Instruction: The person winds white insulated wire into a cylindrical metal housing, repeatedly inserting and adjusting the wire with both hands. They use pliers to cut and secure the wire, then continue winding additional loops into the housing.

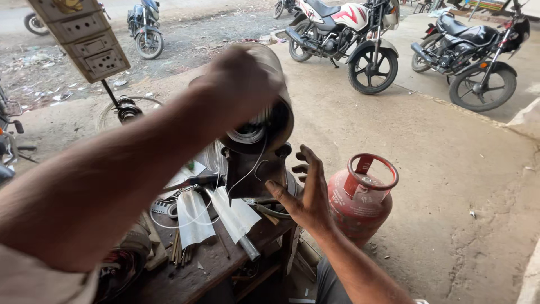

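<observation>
Steel wire, thin and pale (247,169), runs down from a dark round metal drum (264,121) mounted on a blackened metal stand (253,177). Left hand (242,84) sits on top of the drum, fingers wrapped over its far side; how tightly it is clamped I cannot tell, knuckles block the view, but the grip looks like it steadies or turns the drum. Right hand (304,194) is just below and to the right of the drum, palm toward the stand, fingers spread and slightly curled, pinching nothing visible; wire passes just left of its thumb, so likely placed to guide the strand, touching or not I cannot tell. Under both hands: a worn brown wooden workbench (208,270) with bent grey sheet-metal strips (194,217), a short steel tube (247,247) and loose wire loops. Right of the right hand, a red gas cylinder with ring handle (363,197) stands on the ground, near the bench. Upper left, a cream switch-and-socket board (84,36) hangs above the left forearm. Setting is an open roadside workshop: cracked concrete floor (450,186), dirt beyond, parked motorcycles (349,36) well apart from the hands.
</observation>
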Motion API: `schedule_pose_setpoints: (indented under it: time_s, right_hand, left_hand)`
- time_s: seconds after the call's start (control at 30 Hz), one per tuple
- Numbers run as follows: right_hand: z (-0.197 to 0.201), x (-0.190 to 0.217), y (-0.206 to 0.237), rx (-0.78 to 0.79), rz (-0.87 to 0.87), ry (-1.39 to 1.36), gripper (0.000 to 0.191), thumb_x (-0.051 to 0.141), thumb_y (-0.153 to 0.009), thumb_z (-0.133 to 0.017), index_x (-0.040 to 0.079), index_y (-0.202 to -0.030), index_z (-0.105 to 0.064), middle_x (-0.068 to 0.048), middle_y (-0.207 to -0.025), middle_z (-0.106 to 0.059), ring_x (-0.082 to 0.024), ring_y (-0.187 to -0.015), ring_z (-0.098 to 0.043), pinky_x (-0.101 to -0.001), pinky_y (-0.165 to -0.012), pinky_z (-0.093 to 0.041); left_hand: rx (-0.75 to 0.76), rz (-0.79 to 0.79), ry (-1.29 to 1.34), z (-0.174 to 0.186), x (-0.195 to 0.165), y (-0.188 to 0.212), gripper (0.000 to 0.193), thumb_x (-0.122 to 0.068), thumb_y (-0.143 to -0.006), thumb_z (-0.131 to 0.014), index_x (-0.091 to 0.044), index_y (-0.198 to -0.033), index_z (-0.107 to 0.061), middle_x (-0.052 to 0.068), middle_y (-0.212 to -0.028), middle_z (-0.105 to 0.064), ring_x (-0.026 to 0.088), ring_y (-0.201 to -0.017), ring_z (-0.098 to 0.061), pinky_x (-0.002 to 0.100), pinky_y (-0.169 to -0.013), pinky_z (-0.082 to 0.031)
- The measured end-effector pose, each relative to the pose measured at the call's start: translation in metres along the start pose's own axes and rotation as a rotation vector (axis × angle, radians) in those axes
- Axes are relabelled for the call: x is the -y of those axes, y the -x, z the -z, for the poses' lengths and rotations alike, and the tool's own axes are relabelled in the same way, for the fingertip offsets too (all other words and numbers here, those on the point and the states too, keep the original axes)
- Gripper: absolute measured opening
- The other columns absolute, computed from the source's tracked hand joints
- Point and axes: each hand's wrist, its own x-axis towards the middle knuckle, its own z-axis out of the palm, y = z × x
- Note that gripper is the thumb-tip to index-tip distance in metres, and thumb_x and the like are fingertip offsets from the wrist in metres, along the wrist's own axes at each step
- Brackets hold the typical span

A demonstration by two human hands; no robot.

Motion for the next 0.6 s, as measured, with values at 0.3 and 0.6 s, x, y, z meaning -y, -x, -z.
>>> schedule_pose_setpoints:
  time_s: [0.3,0.6]
  right_hand:
    - [0.001,-0.016,-0.004,0.006,-0.022,-0.096,0.101,0.046,-0.078,-0.081,0.0,-0.155,-0.034,-0.016,-0.14,-0.055,-0.024,-0.113,-0.062,-0.0387,-0.091,-0.053]
    - [0.01,-0.02,-0.015,0.148,-0.011,-0.309,0.07,0.039,-0.086,-0.075,-0.003,-0.14,-0.057,-0.012,-0.133,-0.063,-0.019,-0.109,-0.068,-0.0335,-0.089,-0.055]
  left_hand:
    - [-0.504,0.012,0.653,0.014,0.003,0.003,0.06,-0.048,-0.087,-0.075,-0.022,-0.139,-0.06,0.007,-0.099,-0.074,0.022,-0.089,-0.071,0.037,-0.079,-0.059]
    - [-0.775,0.418,0.908,-0.071,-0.033,0.078,0.111,-0.066,-0.081,-0.084,-0.003,-0.157,-0.035,0.026,-0.147,-0.054,0.04,-0.13,-0.056,0.054,-0.106,-0.049]
